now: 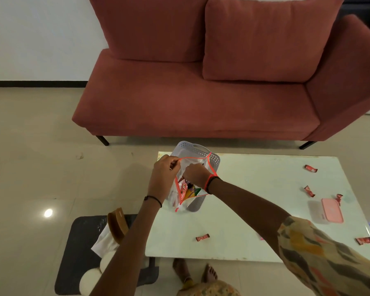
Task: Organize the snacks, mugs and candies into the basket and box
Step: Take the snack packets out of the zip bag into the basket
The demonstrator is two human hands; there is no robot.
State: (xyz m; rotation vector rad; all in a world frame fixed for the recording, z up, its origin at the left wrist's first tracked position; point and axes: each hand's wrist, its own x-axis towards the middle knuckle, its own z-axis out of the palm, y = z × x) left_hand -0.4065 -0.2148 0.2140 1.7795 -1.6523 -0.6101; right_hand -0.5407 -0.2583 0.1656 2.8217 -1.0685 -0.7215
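Left hand [166, 167] and right hand [194, 173] pinching clear pouch [189, 190] rim over basket [214, 162] at table [254, 201] corner; open tabletop rightward.

We are in a home living room: a red sofa [201, 99] with cushions [265, 39], a tiled floor [30, 146], and a low counter [254, 199].

Table middle is wide open for my reach (only scattered candies [202, 237]); basket [195, 151] crowds the far-left corner.
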